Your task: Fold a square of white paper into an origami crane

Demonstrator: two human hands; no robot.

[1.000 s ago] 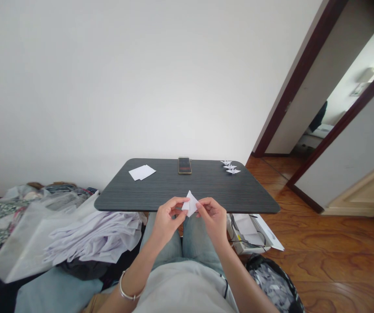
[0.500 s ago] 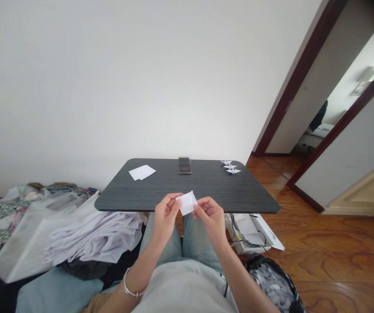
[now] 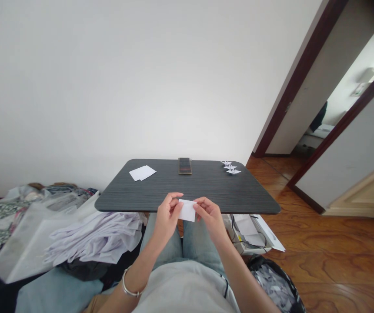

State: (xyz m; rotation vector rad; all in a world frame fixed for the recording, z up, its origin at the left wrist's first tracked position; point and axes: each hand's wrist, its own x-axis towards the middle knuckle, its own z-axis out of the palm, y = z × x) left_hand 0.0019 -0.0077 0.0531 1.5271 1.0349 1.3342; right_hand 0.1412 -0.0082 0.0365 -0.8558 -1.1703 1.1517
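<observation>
White paper sheets lie on the bench's left; the left hand and right hand pinch a folded paper square between their fingers at the near edge; paper cranes sit far right.

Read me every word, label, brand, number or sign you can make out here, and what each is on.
No text is readable.
Dark device on the table: faint reddish marks, too small and blurred to read.
Flat white sheets, held paper: no writing visible.
Open box: any marking is too small to read.
</observation>
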